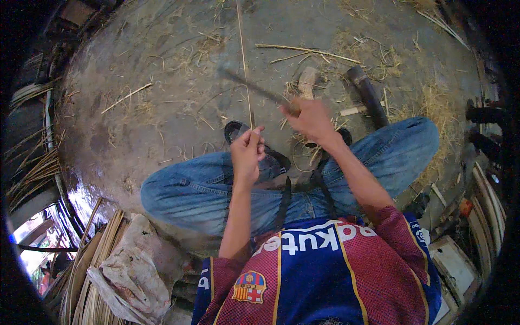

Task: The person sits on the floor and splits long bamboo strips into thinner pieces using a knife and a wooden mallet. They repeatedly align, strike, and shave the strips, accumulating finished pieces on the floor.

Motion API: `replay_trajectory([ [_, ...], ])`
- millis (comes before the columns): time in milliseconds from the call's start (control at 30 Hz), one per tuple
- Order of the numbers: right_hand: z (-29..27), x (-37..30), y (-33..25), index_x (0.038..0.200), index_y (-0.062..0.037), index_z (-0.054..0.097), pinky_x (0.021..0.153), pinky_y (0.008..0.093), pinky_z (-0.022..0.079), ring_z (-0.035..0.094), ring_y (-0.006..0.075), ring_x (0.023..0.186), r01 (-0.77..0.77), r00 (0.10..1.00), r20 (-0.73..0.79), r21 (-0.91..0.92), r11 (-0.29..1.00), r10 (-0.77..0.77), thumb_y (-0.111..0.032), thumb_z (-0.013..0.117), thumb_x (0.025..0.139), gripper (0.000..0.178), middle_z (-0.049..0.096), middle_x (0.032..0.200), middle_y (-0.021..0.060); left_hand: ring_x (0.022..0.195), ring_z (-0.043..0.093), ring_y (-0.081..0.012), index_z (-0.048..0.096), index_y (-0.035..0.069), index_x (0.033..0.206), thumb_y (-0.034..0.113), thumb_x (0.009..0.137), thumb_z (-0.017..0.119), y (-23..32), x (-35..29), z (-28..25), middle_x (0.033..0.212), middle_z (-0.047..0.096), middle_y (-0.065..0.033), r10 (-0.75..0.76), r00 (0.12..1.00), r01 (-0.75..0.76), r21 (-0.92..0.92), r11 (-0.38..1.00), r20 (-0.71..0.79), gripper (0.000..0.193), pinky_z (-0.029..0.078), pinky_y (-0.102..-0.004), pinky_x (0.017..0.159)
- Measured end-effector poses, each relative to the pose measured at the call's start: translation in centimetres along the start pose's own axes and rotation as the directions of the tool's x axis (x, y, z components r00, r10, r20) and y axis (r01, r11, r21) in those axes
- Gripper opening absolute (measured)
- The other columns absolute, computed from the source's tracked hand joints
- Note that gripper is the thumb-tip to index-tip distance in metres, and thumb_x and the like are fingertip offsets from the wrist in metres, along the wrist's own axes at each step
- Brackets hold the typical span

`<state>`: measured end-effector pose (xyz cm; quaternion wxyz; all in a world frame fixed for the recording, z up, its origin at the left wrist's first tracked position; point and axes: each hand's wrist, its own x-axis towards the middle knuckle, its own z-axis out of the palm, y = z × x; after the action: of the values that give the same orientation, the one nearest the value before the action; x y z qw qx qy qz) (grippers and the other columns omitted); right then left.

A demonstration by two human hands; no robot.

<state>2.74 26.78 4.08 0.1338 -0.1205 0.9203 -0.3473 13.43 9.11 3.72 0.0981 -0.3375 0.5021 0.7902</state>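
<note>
A long, thin pale strip, apparently split bamboo (245, 59), runs from the far edge of the view down to my left hand (249, 149). The fingers of that hand are closed round its near end, above my left foot. My right hand (314, 122) is wrapped round the handle of a knife (260, 93). Its dark blade points to the far left and crosses the strip in the view; whether it touches the strip I cannot tell. The blade is smeared by motion. Just beyond my right hand lies a pale wooden block (307, 81).
A dark cylindrical bar (368, 96) lies by my right knee. Thin sticks (309, 52) and curled shavings (436, 116) litter the floor. At the lower left, a whitish sack (135, 265) sits beside long split strips (89, 260). Wooden pieces (455, 265) stand at the lower right.
</note>
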Motion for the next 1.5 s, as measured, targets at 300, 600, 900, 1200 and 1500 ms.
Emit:
replay_trajectory([
  [300,3.1,-2.4,-0.3,0.081,-0.008,0.065,0.062,0.0495,0.051,0.067,0.0363,0.071,0.273,0.933,0.327,-0.361,0.892,-0.152,-0.025,0.072,0.07,0.021,0.066,0.072,0.0165,0.057,0.043,-0.0058,0.069,-0.002,0.091,0.018,0.095,0.059,-3.9,-1.4,-2.2,0.067,0.053,0.0014,0.193,0.964,-0.07,0.529,0.846,-0.182,0.023,0.032,-0.0267,0.05],
  [600,3.2,1.8,0.5,0.084,-0.0112,0.067,0.059,0.049,0.052,0.067,0.0366,0.07,0.36,0.928,0.239,-0.372,0.856,-0.286,-0.023,0.068,0.068,0.02,0.066,0.071,0.0145,0.051,0.038,-0.002,0.069,0.001,0.111,0.022,0.099,0.057,-0.1,-3.6,-2.0,0.065,0.045,0.0063,0.248,0.959,-0.174,0.409,0.896,-0.136,0.027,0.027,-0.0212,0.043],
  [900,-2.2,7.9,4.1,0.098,-0.0111,0.07,0.068,0.0486,0.054,0.066,0.0398,0.075,0.087,0.996,0.02,-0.41,0.908,-0.086,-0.026,0.064,0.075,0.028,0.069,0.082,0.0181,0.048,0.035,-0.0009,0.068,0.004,0.114,0.025,0.098,0.058,-2.4,-9.7,-1.7,0.064,0.045,0.0067,0.108,0.989,-0.062,0.376,0.924,-0.103,0.028,0.026,-0.0193,0.041],
  [1200,1.3,5.2,0.3,0.097,-0.0071,0.069,0.045,0.0259,0.034,0.04,0.0058,0.048,-0.449,0.886,0.44,0.73,0.515,0.148,-0.046,0.068,0.088,0.04,0.046,0.058,-0.0048,0.046,0.035,-0.002,0.054,0.008,0.135,0.026,0.1,0.054,-0.2,-12.6,-1.6,0.062,0.045,0.0053,-0.129,0.991,0.131,0.111,0.985,-0.029,0.039,0.025,-0.0194,0.039],
  [1500,3.9,2.8,-2.3,0.086,-0.0082,0.071,0.045,0.0268,0.034,0.042,0.0065,0.049,-0.346,0.889,0.456,0.608,0.715,0.043,-0.051,0.069,0.086,0.043,0.046,0.057,-0.0057,0.049,0.043,-0.0053,0.045,0.008,0.142,0.026,0.101,0.051,2.4,-9.5,1.0,0.081,0.056,-0.0005,-0.088,0.996,0.087,0.129,0.988,0.004,0.045,0.036,-0.021,0.04],
])
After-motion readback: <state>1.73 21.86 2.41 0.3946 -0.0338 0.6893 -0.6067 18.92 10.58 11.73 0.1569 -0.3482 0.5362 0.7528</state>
